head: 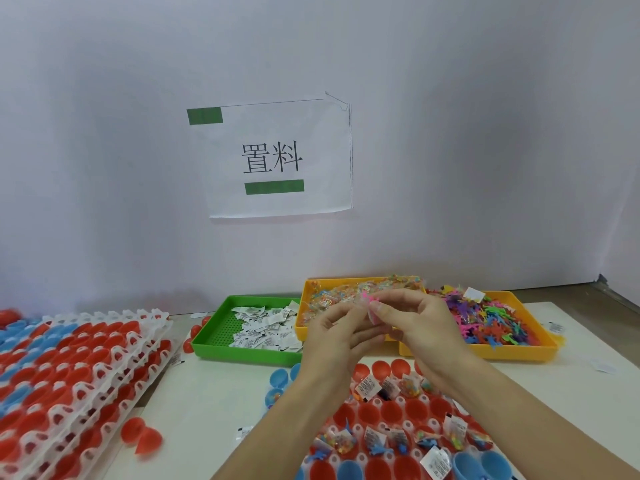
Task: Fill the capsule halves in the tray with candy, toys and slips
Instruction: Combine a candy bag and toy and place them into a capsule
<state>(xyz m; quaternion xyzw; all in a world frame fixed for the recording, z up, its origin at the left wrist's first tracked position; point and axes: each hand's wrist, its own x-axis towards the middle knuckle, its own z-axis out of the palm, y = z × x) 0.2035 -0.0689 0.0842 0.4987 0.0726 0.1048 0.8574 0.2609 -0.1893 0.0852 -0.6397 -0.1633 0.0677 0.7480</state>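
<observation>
Over at nine o'clock a stack of white trays sits loaded with bare red and blue capsule halves, none of them filled as far as I can see, so plenty of work is left. Two loose red halves lie on the tabletop just beside the stack. Toward twelve o'clock stand three bins: one green bin of white printed slips, then two orange ones, the nearer-centre bin holding clear candy packets and the one at two o'clock heaped with coloured toy figures. Above them both hands meet: the left hand has its fingers curled in, pinching at a small pink toy, and the right hand grips the same piece from the other side. Below, at five o'clock, lies the working tray; I'd judge it about half done, with roughly a dozen halves already carrying slips, candy or toys, and the front row plus several red cups by the wrists unfilled.
</observation>
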